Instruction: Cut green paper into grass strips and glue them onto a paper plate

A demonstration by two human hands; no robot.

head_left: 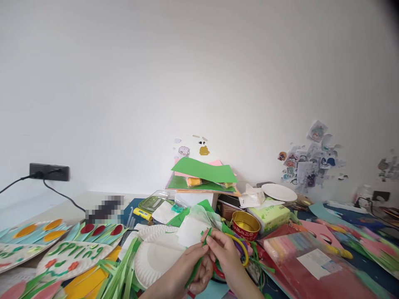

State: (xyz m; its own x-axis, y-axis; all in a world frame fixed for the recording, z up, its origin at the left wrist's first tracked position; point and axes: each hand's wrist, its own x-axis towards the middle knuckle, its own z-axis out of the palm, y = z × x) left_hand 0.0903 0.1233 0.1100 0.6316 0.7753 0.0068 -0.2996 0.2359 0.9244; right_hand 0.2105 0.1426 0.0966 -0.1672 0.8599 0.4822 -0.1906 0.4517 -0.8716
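A narrow green paper strip (195,273) is pinched between my two hands near the bottom middle of the view. My left hand (195,263) has its fingers closed around the strip's lower part. My right hand (222,246) grips the upper end between thumb and fingertips, touching the left fingertips. White paper plates (152,259) lie just left of my hands, partly covered by the left forearm. Behind the fingers is crumpled white tissue (190,228). A yellow ring-shaped handle (246,254) and a red one (217,272) show around my right wrist.
A bundle of green paper strips (123,265) and a decorated "Spring" plate (75,257) lie left. Further back are a yellow glue stick (142,214) and green paper sheets (204,170). To the right stand a red tin (246,225), tissue pack (271,216) and clear bag (314,261).
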